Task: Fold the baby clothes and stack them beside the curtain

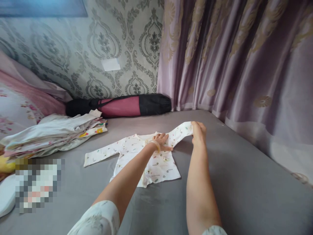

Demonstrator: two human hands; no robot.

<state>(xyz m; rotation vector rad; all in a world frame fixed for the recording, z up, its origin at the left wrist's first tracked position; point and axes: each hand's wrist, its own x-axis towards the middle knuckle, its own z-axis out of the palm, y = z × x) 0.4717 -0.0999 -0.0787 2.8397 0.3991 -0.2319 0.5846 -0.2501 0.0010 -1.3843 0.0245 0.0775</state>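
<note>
A small white long-sleeved top (pixel 158 164) with a tiny coloured print lies spread on the grey bed sheet (pixel 244 182). My left hand (pixel 163 141), with a pale bangle on the wrist, lies flat with fingers stretched out on the top's right shoulder. My right hand (pixel 199 132) is closed on the cuff end of the right sleeve (pixel 182 130), which runs up and to the right. The left sleeve (pixel 100 156) lies straight out to the left.
A stack of folded light clothes (pixel 53 133) sits at the left. A black and maroon roll bag (pixel 122 106) lies against the patterned wall. Mauve curtains (pixel 244 65) hang along the right side. Pink bedding (pixel 22 98) is at far left.
</note>
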